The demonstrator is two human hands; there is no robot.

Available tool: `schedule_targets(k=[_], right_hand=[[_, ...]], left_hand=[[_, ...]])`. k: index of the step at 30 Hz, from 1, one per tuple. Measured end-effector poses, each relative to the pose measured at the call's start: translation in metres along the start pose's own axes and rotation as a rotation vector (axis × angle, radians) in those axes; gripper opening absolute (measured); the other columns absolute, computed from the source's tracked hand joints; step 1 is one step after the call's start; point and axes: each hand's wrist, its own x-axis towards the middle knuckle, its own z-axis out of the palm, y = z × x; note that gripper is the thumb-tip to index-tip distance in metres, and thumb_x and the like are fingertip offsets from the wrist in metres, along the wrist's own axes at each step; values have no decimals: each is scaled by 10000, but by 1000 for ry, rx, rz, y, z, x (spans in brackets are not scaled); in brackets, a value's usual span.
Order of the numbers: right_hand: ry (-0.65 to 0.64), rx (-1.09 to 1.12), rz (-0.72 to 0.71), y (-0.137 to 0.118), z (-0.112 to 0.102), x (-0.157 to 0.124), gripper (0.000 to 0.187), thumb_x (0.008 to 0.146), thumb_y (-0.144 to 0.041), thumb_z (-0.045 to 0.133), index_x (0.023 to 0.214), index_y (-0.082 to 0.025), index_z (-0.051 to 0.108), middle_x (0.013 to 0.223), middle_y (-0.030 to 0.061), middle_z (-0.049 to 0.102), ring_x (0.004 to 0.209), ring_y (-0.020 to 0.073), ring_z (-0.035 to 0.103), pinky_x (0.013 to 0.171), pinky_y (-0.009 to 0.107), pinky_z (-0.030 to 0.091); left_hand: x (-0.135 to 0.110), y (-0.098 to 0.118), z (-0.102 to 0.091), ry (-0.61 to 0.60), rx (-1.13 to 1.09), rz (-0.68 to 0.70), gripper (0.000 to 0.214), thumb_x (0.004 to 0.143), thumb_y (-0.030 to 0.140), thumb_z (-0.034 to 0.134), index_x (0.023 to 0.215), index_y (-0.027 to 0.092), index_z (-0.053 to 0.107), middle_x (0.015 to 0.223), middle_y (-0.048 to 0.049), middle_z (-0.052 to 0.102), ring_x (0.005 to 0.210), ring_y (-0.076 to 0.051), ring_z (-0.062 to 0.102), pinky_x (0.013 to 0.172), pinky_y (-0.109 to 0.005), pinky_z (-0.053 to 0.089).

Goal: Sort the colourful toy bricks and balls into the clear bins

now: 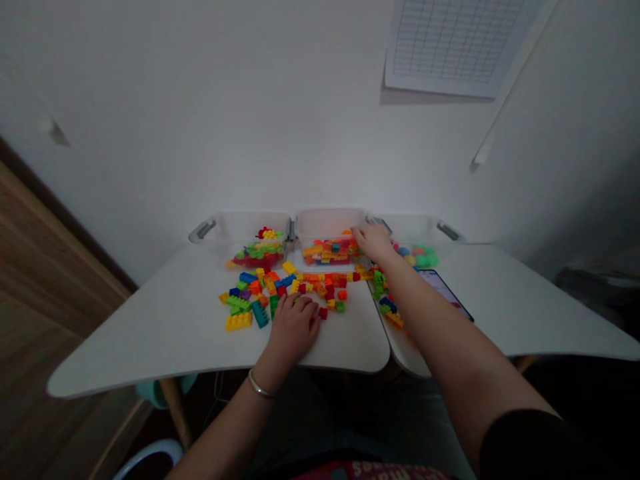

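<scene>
Many toy building bricks (pixel 260 313) in yellow, green, blue, orange and red lie loose on the white table (pixel 345 343). My left hand (pixel 293 330) rests palm down at their near edge, fingers slightly bent and apart, touching the bricks; nothing shows in its grasp. Reaching to the back, my right hand (pixel 373 243) is over the right end of the middle clear bin (pixel 330 223), which holds mostly orange and yellow bricks (pixel 327 252). Its fingers are closed and point down toward the bin; what they may hold is hidden.
A left clear bin (pixel 250 223) holds green, red and yellow pieces. Round coloured pieces (pixel 423 255) lie in the right bin (pixel 413 227). A phone (pixel 445 293) lies beside my right forearm. More bricks (pixel 387 305) lie along the seam between two tabletops. The wall stands behind.
</scene>
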Motion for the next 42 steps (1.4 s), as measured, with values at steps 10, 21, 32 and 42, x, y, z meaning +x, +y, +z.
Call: schedule_targets(k=[10, 21, 32, 42], right_hand=[[311, 372, 38, 13, -5, -32, 400, 860, -273, 440, 1213, -141, 574, 1104, 120, 682, 1041, 237, 597, 960, 417, 437], [63, 306, -13, -23, 31, -129, 289, 809, -189, 518, 1061, -178, 661, 1135, 123, 648, 1116, 261, 552, 1003, 445, 403], [-96, 360, -116, -24, 40, -144, 344, 779, -45, 479, 1023, -194, 669, 1086, 90, 658, 1058, 214, 558, 974, 398, 428], [-193, 116, 31, -31, 35, -146, 372, 807, -120, 560, 1177, -138, 595, 1165, 125, 644, 1123, 251, 531, 1014, 382, 384]], left_hand=[[1, 1, -1, -28, 24, -7, 219, 864, 268, 524, 1013, 202, 671, 1090, -78, 671, 1090, -281, 533, 1010, -496, 387], [1, 2, -3, -43, 33, -5, 212, 856, 252, 531, 1006, 197, 670, 1093, -84, 671, 1103, -276, 530, 1015, -493, 382], [0, 1, 0, -18, 32, -1, 212, 860, 255, 531, 1006, 201, 674, 1082, -78, 677, 1100, -275, 530, 1006, -486, 386], [0, 1, 0, -30, 33, -9, 223, 866, 274, 532, 1016, 195, 678, 1091, -82, 675, 1112, -277, 527, 1020, -491, 374]])
